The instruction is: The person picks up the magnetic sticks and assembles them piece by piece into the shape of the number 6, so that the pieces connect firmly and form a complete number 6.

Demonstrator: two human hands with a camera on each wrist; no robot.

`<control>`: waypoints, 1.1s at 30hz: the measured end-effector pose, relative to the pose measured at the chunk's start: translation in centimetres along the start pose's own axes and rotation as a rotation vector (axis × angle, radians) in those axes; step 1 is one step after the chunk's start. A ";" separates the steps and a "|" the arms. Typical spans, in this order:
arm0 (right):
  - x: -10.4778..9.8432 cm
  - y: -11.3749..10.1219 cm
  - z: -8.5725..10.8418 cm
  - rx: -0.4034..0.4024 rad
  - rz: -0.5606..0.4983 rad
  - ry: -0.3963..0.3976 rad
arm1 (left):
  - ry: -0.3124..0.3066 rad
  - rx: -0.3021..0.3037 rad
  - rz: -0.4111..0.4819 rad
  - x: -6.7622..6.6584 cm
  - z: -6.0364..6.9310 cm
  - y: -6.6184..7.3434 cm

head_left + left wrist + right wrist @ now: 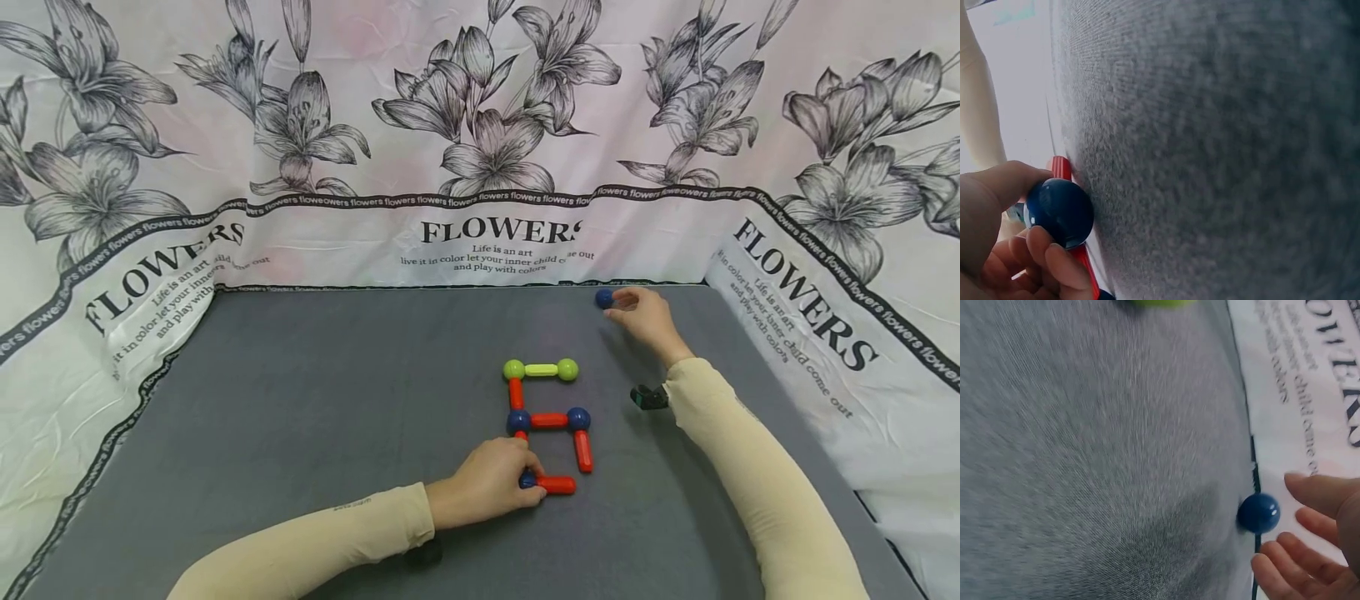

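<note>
My left hand (486, 483) pinches a dark blue ball (1060, 214) between thumb and fingers at the lower left corner of a figure of sticks and balls. A red stick (557, 485) joins that ball on its right. Another red stick runs up from it, partly hidden by the fingers. At the table's far edge my right hand (647, 321) reaches toward a loose blue ball (1259, 513), thumb and fingers spread apart. In the right wrist view a small gap shows between ball and fingertips.
The figure continues upward with a blue ball (518, 421), a second blue ball (578, 418), red sticks and a green stick (541, 370) between two green balls. A red stick (583, 451) hangs down at its right. Printed fabric (495, 242) borders the grey table (337, 375).
</note>
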State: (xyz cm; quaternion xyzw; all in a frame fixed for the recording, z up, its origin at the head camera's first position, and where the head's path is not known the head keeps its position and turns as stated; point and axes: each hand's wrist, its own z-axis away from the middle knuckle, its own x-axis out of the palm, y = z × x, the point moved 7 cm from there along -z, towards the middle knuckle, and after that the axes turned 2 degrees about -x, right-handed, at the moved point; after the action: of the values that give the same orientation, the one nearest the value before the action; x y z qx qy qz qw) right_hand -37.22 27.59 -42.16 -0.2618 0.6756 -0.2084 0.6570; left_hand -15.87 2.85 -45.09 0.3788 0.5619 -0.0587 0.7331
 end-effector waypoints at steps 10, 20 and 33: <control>1.6 0.2 -2.3 -0.069 0.116 -0.094 | 0.011 -0.005 0.024 0.3 0.0 0.0; 1.6 0.5 -1.8 -0.109 0.158 0.003 | 0.014 -0.010 0.064 0.3 0.2 -0.1; 0.5 0.7 -0.8 -0.123 0.088 0.053 | 0.003 -0.022 0.085 0.1 0.2 -0.4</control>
State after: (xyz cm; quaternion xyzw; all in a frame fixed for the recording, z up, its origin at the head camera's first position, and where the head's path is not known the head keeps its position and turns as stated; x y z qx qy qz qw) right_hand -38.12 27.71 -42.94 -0.2662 0.7150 -0.1445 0.6301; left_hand -15.91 2.44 -45.35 0.3941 0.5471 -0.0205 0.7382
